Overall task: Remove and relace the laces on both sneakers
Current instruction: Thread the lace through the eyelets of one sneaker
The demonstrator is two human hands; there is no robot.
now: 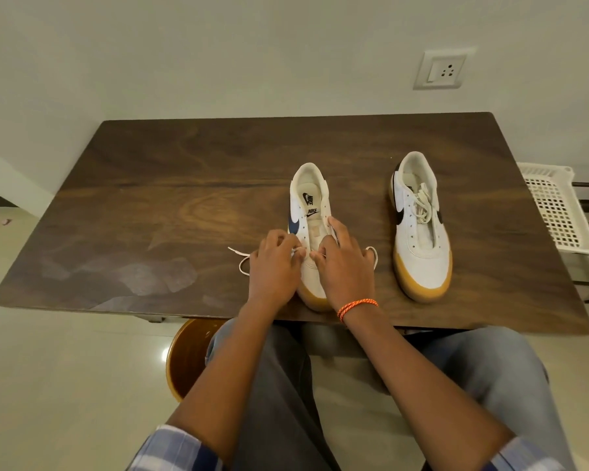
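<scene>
Your left hand (275,266) has its fingers curled, pinching the white lace (244,263) at the toe end of the nearer sneaker (311,232), which sits toe toward you near the front edge of the dark wooden table (150,205). The lace runs from that pinch out to your left, loops on the tabletop and ends in a free tip farther left. Your right hand (345,266) lies over the same sneaker's forefoot: thumb and a bent finger pinch at the lowest eyelets beside your left fingertips, while the index finger (337,229) is stretched along the right eyelet row. Another run of lace arcs out on the table just right of that hand. An orange thread bracelet (357,307) is on the right wrist. The upper eyelets of this sneaker are unlaced, tongue exposed. The second sneaker (420,229) stands well apart to the right, its lace (422,202) bunched loosely on the tongue. A white perforated basket (554,209) sits beyond the table's right edge.
</scene>
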